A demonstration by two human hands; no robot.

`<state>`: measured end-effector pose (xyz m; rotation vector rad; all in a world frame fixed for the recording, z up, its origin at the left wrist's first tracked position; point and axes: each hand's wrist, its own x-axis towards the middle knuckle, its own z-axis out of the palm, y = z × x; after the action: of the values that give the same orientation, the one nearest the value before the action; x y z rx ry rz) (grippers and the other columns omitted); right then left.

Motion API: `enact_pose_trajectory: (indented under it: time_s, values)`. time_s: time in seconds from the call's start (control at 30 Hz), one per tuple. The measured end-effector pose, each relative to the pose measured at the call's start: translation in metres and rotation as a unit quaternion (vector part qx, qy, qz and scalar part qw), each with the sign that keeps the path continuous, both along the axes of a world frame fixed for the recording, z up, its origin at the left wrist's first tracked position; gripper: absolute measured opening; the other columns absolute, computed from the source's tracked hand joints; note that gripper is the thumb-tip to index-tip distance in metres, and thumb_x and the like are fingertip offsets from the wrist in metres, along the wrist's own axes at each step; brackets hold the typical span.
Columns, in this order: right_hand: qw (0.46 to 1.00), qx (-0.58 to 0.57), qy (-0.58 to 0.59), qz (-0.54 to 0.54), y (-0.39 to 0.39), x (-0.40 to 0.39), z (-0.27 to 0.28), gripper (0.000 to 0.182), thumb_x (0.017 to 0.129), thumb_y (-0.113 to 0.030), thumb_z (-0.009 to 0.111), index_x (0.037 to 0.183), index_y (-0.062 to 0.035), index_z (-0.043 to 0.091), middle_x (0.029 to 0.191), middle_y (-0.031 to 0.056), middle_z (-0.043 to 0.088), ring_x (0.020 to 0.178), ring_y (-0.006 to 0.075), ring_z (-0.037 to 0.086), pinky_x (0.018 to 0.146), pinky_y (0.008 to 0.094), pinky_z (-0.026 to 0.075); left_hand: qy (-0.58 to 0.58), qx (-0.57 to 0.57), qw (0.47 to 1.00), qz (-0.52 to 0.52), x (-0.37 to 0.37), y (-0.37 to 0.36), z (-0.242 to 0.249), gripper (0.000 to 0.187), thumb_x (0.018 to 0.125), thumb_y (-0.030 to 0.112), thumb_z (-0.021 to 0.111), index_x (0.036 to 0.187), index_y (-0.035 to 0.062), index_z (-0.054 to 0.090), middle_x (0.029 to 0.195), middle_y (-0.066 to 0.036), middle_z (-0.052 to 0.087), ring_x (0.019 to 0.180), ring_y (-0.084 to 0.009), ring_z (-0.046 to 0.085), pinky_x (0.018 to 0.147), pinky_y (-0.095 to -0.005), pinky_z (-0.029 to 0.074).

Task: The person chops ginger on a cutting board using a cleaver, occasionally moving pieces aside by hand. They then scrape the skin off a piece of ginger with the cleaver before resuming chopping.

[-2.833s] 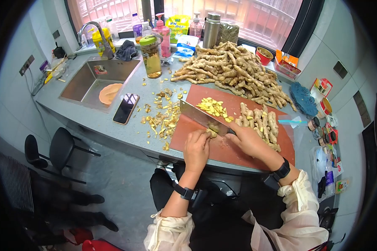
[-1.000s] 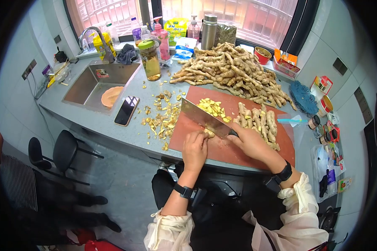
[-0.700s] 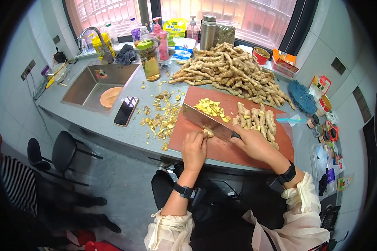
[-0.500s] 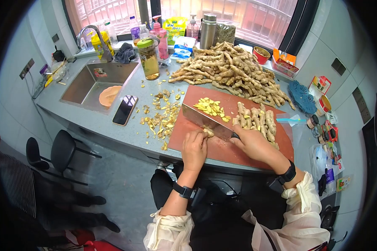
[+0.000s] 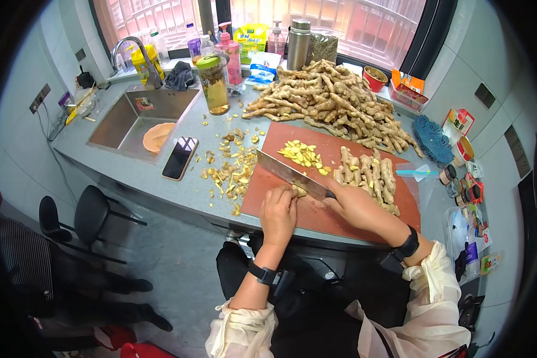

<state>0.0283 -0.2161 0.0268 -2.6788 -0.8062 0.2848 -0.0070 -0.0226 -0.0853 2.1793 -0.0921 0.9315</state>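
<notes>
On a reddish-brown cutting board (image 5: pixel 340 224), my right hand (image 5: pixel 355 206) grips the handle of a cleaver (image 5: pixel 289 173). Its wide blade stands on edge, slanting toward the upper left. My left hand (image 5: pixel 278 209) has its fingers curled around a small piece of ginger (image 5: pixel 299 190) close against the blade. Much of that piece is hidden by the fingers and the blade. Beyond the cleaver lies a little heap of yellow ginger slices (image 5: pixel 302 154). Several whole ginger roots (image 5: pixel 370 176) lie side by side at the board's right.
A large ginger pile (image 5: pixel 340 104) sits behind the board. Ginger scraps (image 5: pixel 232 170) cover the counter to its left, near a phone (image 5: pixel 180 158) and a lidded bottle (image 5: pixel 213 86). Further left is a sink (image 5: pixel 116 122). Jars (image 5: pixel 447 174) line the right side. Another person (image 5: pixel 27 256) is at lower left.
The cleaver's blade has shifted and tilted slightly over the ginger piece, with my right hand moving along. My left hand stays at the piece. The whole view has shifted a little.
</notes>
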Motion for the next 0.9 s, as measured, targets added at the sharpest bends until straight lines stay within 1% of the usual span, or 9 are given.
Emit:
enact_pose_trajectory:
  time_s: [0.07, 0.17, 0.3, 0.4, 0.47, 0.53, 0.7, 0.77, 0.9]
  values:
    - [1.000, 0.012, 0.000, 0.019, -0.014, 0.000, 0.001, 0.034, 0.101, -0.025, 0.062, 0.123, -0.0019, 0.048, 0.086, 0.0293, 0.066, 0.083, 0.0502, 0.065, 0.074, 0.0574, 0.049, 0.003, -0.001, 1.000, -0.002, 0.001, 0.001, -0.001, 0.015, 0.081, 0.003, 0.077, 0.094, 0.0058, 0.071, 0.102, -0.007, 0.069, 0.095, -0.0309, 0.063, 0.082, -0.0415, 0.052]
    - [1.000, -0.014, 0.011, 0.003, -0.019, -0.005, 0.007, 0.035, 0.099, -0.026, 0.062, 0.119, -0.0002, 0.048, 0.086, 0.0291, 0.068, 0.084, 0.0493, 0.067, 0.074, 0.0567, 0.051, 0.005, -0.002, 1.000, -0.006, 0.001, 0.001, -0.001, 0.015, 0.081, 0.003, 0.077, 0.095, 0.0056, 0.071, 0.102, -0.007, 0.069, 0.095, -0.0307, 0.063, 0.082, -0.0413, 0.052]
    - [1.000, -0.009, -0.006, -0.003, -0.009, -0.006, -0.003, 0.034, 0.101, -0.026, 0.062, 0.121, -0.0022, 0.049, 0.087, 0.0292, 0.067, 0.084, 0.0505, 0.065, 0.073, 0.0579, 0.049, 0.001, 0.003, 1.000, -0.009, 0.001, -0.001, 0.000, 0.014, 0.081, 0.003, 0.077, 0.094, 0.0053, 0.071, 0.102, -0.008, 0.069, 0.095, -0.0313, 0.064, 0.082, -0.0415, 0.052]
    - [0.999, -0.014, 0.027, -0.020, 0.010, 0.003, -0.011, 0.034, 0.101, -0.027, 0.062, 0.121, -0.0034, 0.048, 0.087, 0.0294, 0.067, 0.084, 0.0500, 0.065, 0.073, 0.0579, 0.049, -0.009, -0.004, 1.000, -0.003, 0.001, 0.000, -0.002, 0.013, 0.081, 0.002, 0.076, 0.093, 0.0050, 0.071, 0.101, -0.008, 0.070, 0.095, -0.0316, 0.064, 0.082, -0.0415, 0.053]
    - [1.000, 0.011, 0.000, -0.020, 0.016, 0.005, -0.015, 0.036, 0.101, -0.027, 0.063, 0.127, -0.0051, 0.050, 0.088, 0.0292, 0.067, 0.085, 0.0493, 0.066, 0.074, 0.0574, 0.050, -0.005, -0.013, 1.000, -0.007, 0.000, 0.000, -0.001, 0.013, 0.081, 0.002, 0.076, 0.093, 0.0048, 0.071, 0.101, -0.008, 0.070, 0.094, -0.0320, 0.064, 0.081, -0.0416, 0.053]
    - [0.999, 0.032, -0.008, -0.015, 0.010, 0.007, -0.017, 0.035, 0.100, -0.028, 0.062, 0.124, -0.0044, 0.050, 0.090, 0.0280, 0.068, 0.087, 0.0486, 0.066, 0.076, 0.0570, 0.051, -0.007, -0.010, 1.000, -0.005, -0.001, 0.000, -0.001, 0.013, 0.081, 0.002, 0.076, 0.093, 0.0048, 0.071, 0.101, -0.008, 0.070, 0.095, -0.0319, 0.064, 0.081, -0.0415, 0.053]
    - [0.999, 0.041, 0.002, -0.024, -0.002, 0.000, 0.006, 0.035, 0.100, -0.028, 0.062, 0.123, -0.0039, 0.051, 0.092, 0.0270, 0.069, 0.089, 0.0483, 0.066, 0.078, 0.0567, 0.051, -0.001, -0.012, 1.000, -0.005, 0.000, 0.000, -0.004, 0.013, 0.082, 0.002, 0.076, 0.094, 0.0051, 0.071, 0.102, -0.009, 0.071, 0.096, -0.0318, 0.065, 0.082, -0.0413, 0.054]
    - [0.999, 0.038, 0.003, -0.013, -0.008, -0.003, 0.010, 0.040, 0.100, -0.025, 0.064, 0.133, -0.0064, 0.053, 0.095, 0.0290, 0.068, 0.091, 0.0492, 0.065, 0.078, 0.0549, 0.050, 0.012, -0.020, 1.000, -0.009, 0.000, 0.000, -0.005, 0.013, 0.082, 0.003, 0.076, 0.094, 0.0053, 0.071, 0.101, -0.009, 0.071, 0.095, -0.0318, 0.065, 0.082, -0.0410, 0.054]
    - [0.999, 0.033, 0.005, -0.014, -0.010, -0.005, 0.012, 0.036, 0.100, -0.026, 0.064, 0.129, -0.0058, 0.054, 0.094, 0.0289, 0.067, 0.091, 0.0499, 0.065, 0.078, 0.0552, 0.050, 0.003, -0.018, 1.000, -0.007, -0.001, 0.001, -0.002, 0.013, 0.083, 0.003, 0.076, 0.094, 0.0054, 0.071, 0.101, -0.009, 0.071, 0.095, -0.0321, 0.065, 0.082, -0.0413, 0.054]
